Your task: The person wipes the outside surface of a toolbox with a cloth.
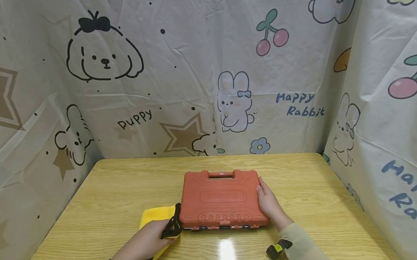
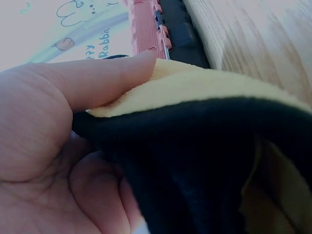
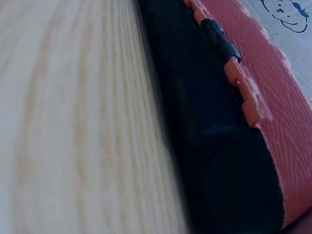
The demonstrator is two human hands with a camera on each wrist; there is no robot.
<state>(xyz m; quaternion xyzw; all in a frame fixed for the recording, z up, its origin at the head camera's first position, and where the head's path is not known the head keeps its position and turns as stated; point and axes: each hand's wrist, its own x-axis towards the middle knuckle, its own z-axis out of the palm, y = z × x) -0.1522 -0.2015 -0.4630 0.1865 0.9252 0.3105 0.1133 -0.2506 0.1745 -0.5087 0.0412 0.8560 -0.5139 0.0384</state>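
A red plastic carrying case (image 1: 223, 198) with a black lower half (image 3: 204, 146) lies flat on the wooden table, its handle toward the back wall. At the case's left front corner, my left hand (image 1: 151, 236) pinches a yellow cloth (image 1: 157, 213) with black edging. In the left wrist view the thumb presses on the folded cloth (image 2: 190, 87); the other fingers curl beneath it. My right hand (image 1: 271, 202) holds the case's right side, with its fingers partly hidden by the case. The right wrist view shows the case's hinged edge but barely any hand.
The wooden table (image 1: 122, 180) extends around the case. Printed cloth walls (image 1: 183, 67) enclose its back and sides. On the right forearm sits a black and yellow strap (image 1: 278, 248). Light reflects off the table in front of the case.
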